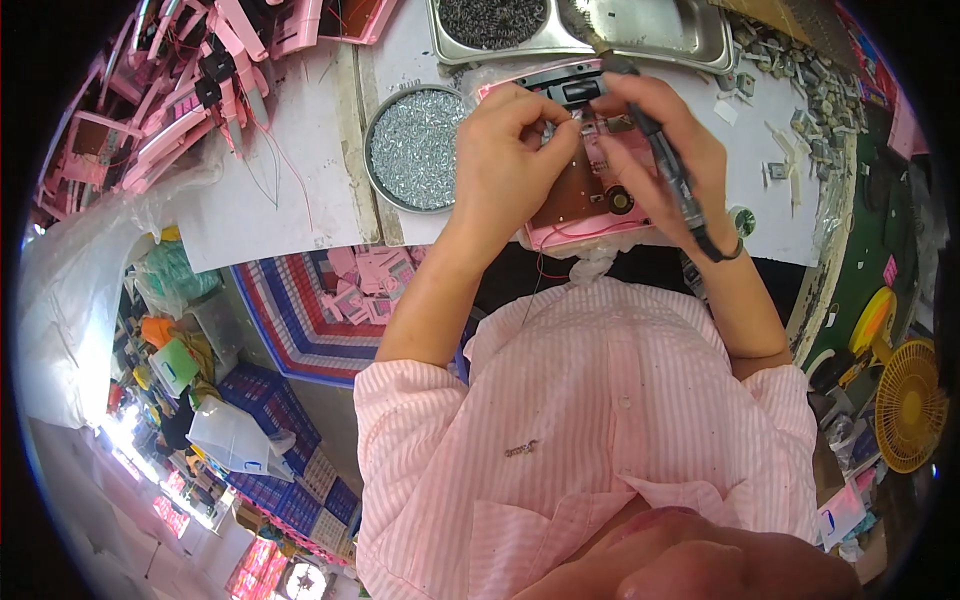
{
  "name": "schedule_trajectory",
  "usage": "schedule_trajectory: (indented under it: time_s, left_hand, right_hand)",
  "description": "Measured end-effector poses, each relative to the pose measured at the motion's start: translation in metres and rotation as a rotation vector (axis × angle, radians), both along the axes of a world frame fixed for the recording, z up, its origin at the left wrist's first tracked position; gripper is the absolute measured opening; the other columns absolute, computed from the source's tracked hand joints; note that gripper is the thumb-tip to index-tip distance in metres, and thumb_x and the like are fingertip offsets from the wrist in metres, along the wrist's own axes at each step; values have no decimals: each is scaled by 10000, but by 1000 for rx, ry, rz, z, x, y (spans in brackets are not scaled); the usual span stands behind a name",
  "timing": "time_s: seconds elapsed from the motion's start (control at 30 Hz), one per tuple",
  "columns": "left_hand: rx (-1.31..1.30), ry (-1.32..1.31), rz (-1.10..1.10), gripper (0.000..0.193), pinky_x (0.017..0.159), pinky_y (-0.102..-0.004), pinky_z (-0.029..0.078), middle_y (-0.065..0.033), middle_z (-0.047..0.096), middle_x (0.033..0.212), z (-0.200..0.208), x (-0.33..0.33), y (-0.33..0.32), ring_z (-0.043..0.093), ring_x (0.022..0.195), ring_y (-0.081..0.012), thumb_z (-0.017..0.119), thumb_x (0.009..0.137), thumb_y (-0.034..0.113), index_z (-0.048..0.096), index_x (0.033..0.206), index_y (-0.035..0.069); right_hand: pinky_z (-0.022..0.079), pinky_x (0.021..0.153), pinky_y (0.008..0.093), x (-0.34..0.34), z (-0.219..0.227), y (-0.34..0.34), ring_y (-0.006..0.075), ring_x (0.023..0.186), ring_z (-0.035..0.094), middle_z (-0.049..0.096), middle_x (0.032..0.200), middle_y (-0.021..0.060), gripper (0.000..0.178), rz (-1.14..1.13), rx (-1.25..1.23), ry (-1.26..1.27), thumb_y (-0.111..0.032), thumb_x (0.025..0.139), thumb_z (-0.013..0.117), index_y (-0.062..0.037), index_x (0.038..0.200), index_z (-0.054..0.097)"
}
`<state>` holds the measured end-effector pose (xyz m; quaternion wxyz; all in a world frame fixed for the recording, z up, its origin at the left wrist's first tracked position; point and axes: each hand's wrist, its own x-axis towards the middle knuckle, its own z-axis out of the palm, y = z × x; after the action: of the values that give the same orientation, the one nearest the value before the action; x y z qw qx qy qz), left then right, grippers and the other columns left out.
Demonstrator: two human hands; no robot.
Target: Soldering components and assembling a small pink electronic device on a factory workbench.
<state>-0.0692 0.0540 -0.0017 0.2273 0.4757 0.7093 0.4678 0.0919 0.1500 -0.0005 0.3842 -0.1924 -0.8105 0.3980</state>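
Observation:
A pink plastic housing lies at the table edge in front of me, with a brown board, a round dark part and thin red wires in it. My left hand is over its left side, thumb and forefinger pinched together; whatever they hold is too small to name. Across my right hand runs a dark, slim, rod-shaped tool, gripped at a slant. That hand's fingertips reach to the black part at the housing's far end. My fingers hide some of the inside.
A round dish of small silvery pieces stands left of the housing. Beyond is a metal tray with dark small parts. Pink housings pile up far left; loose metal parts lie right. Below left sits a striped basket.

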Motion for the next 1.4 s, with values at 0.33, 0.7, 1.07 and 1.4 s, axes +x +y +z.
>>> schedule_trajectory:
  time_s: [0.33,0.7,1.07,1.4]
  left_hand:
    - [-51,9,23,122,577,-320,436,-64,566,688,-6,-1,2,537,614,-182,766,760,109,688,767,14]
    - [-49,112,1,164,593,-295,420,-40,545,693,-7,-3,3,498,628,-139,774,776,132,674,775,2]
    - [-33,142,27,155,589,-295,421,-42,547,684,-12,-2,2,496,622,-142,771,770,144,684,774,16]
    - [-35,101,45,152,567,-270,401,-17,538,669,-10,-2,1,484,609,-103,768,776,146,688,772,17]
  right_hand:
    - [451,1074,457,5,-14,1,234,919,710,732,1009,88,497,-10,191,2,36,804,744,-62,1280,643]
    - [431,1090,486,16,-11,4,210,909,715,740,983,92,392,32,185,-46,-15,854,737,-21,1239,661]
    - [541,727,304,56,16,26,249,824,681,729,961,132,269,115,-16,-84,-86,860,728,13,1109,700]
    - [555,831,437,46,9,31,250,684,675,740,858,118,272,270,202,-18,-38,785,725,17,1051,714]
